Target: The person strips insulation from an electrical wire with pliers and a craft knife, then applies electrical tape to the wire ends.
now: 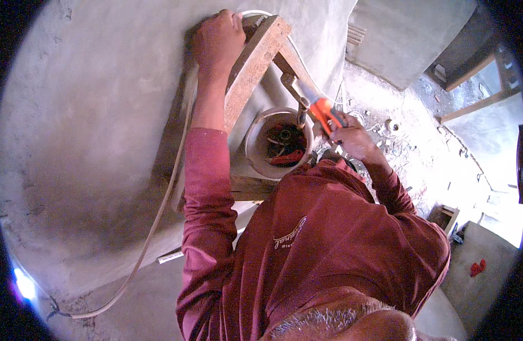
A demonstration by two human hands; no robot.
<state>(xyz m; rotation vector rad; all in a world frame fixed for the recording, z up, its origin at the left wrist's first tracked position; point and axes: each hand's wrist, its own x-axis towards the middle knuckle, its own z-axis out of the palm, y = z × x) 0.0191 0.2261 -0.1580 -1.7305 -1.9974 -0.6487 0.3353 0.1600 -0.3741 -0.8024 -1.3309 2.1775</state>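
At the top, my left hand presses near the wall beside the upper end of a wooden frame. Its fingers are curled, and whatever they pinch is hidden. A white cable loops behind the frame's top and down its right side. Lower and to the right, my right hand is closed round the orange and black grip of a hammer. The hammer's shaft is smeared by motion, and its head overlaps the frame and a bucket's edge. That pale bucket sits within the frame, holding red and dark bits.
A plain grey plastered wall fills the left side. Along it a loose pale cable hangs down to the lower left. On the floor at right lie scattered debris and wire scraps. A red item rests at the far right.
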